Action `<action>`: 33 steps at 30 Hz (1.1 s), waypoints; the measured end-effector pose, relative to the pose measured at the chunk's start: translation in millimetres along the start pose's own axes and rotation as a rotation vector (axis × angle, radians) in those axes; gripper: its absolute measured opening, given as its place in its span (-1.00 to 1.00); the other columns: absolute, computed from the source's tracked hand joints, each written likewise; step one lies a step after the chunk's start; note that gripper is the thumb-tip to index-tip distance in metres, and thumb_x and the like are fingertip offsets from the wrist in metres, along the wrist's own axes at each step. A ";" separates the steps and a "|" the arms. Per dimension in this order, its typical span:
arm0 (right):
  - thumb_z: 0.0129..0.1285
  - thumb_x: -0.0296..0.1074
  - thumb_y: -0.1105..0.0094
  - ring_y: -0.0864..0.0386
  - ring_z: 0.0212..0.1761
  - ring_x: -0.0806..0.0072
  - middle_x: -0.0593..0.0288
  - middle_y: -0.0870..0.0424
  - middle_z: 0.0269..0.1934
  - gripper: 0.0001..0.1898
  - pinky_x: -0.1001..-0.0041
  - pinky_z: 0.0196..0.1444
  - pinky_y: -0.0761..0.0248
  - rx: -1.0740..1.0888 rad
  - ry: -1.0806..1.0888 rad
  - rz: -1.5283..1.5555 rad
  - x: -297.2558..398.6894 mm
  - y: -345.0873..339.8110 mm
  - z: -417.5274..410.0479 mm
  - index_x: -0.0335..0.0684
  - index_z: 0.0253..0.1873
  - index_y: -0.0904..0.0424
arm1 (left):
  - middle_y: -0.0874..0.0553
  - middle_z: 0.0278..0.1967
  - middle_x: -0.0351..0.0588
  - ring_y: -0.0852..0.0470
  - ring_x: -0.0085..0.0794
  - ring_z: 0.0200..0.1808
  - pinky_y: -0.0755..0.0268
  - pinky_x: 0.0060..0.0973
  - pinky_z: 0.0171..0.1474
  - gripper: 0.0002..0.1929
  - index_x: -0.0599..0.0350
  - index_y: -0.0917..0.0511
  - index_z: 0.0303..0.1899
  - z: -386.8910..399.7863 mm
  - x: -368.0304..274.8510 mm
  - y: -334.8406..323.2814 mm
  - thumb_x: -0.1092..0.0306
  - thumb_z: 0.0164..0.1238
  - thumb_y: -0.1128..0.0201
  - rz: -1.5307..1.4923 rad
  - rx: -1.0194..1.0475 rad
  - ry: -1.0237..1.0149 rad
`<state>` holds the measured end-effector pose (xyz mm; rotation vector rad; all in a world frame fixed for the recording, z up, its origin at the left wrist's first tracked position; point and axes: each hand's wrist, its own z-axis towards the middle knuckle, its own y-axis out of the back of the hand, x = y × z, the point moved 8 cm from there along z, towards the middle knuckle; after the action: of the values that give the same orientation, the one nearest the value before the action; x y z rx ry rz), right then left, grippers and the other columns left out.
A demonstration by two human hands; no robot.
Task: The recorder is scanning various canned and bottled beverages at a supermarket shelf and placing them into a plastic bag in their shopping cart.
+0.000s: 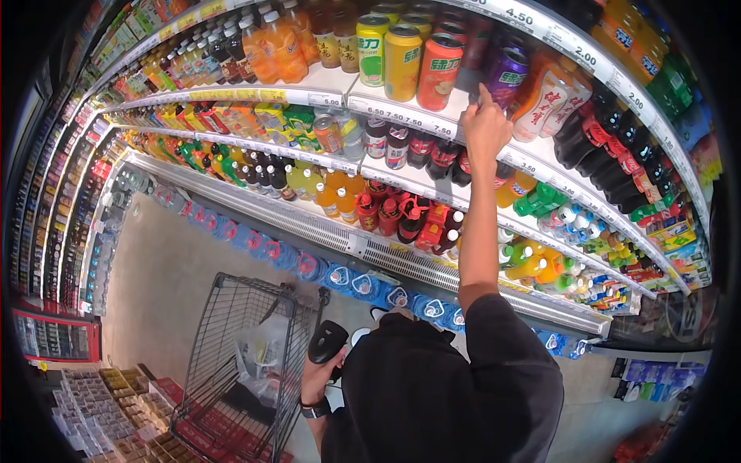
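My right hand [486, 127] reaches to the upper drinks shelf, its index finger raised beside a purple drink can [508, 75]; whether it touches the can is unclear. To its left on that shelf stand a red can [440, 72], a yellow can [403, 63] and a green-and-white can [372, 51]. Right of the hand are clear-walled bottles of orange drink [541, 101]. Low at my left side, my left hand [327, 364] is closed around a black handheld barcode scanner [328, 342]; part of the hand is hidden.
A wire shopping cart [243, 341] with a clear plastic bag [263, 359] in it stands at my left. Large blue-tinted water bottles [362, 285] line the floor along the shelf base. Lower shelves hold many bottles. Stacked packages [95, 405] lie at the lower left.
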<state>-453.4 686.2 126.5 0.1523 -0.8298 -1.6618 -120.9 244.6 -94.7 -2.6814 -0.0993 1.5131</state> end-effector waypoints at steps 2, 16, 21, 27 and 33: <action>0.20 -0.30 -0.16 -0.73 -0.23 0.04 -0.10 -0.76 -0.26 -0.55 0.10 -0.14 -0.55 0.015 -0.028 -0.002 -5.5 -3.1 2.6 -0.06 0.22 -0.65 | -0.65 -0.48 -0.26 -0.57 -0.61 -0.46 -0.37 -0.59 -0.35 -0.88 0.22 -0.65 -0.26 -0.4 1.2 4.0 0.44 0.29 -0.45 -0.005 -0.002 -0.006; 0.15 -0.31 -0.21 -0.70 -0.37 0.18 -0.01 -0.78 -0.31 -0.64 0.20 -0.24 -0.54 0.037 0.130 0.167 -32.2 -38.7 8.5 -0.16 0.06 -0.73 | -0.66 -0.41 -0.29 -0.53 -0.66 -0.44 -0.36 -0.62 -0.37 -0.67 0.15 -0.62 0.07 -4.7 -15.4 8.2 0.33 0.33 -0.44 0.047 0.062 0.085; 0.44 -0.37 -0.10 -0.72 -0.27 0.21 -0.06 -0.79 -0.23 -0.76 0.31 -0.19 -0.56 0.157 0.091 0.305 22.1 3.5 -86.6 -0.40 -0.07 -0.71 | -0.65 -0.40 -0.26 -0.53 -0.68 -0.46 -0.39 -0.61 -0.41 -0.61 0.19 -0.57 0.12 -11.3 -42.3 17.8 0.22 0.38 -0.41 -0.022 0.043 -0.380; 0.22 -0.73 0.00 -0.67 -0.08 0.33 0.06 -0.73 -0.18 -0.71 0.42 0.02 -0.49 1.298 0.411 1.117 174.3 -34.2 -419.5 -0.39 -0.04 -0.66 | -0.65 -0.40 -0.28 -0.56 -0.66 -0.44 -0.40 -0.61 -0.40 -0.64 0.20 -0.58 0.07 -51.7 9.8 55.8 0.22 0.38 -0.41 -0.284 -0.162 -0.218; 0.26 -0.65 -0.13 -0.66 -0.16 0.12 -0.01 -0.64 -0.08 -0.68 0.35 -0.06 -0.51 1.751 1.145 1.366 357.7 142.7 -586.1 -0.29 0.10 -0.60 | -0.66 -0.41 -0.28 -0.56 -0.66 -0.44 -0.42 -0.61 -0.39 -0.69 0.17 -0.60 0.02 -113.6 79.9 131.9 0.30 0.34 -0.43 -0.383 -0.425 -0.104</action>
<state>-133.6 105.2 -101.8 1.2234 -0.8193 0.7867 21.0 117.7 -115.4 -2.6461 -0.9800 1.6448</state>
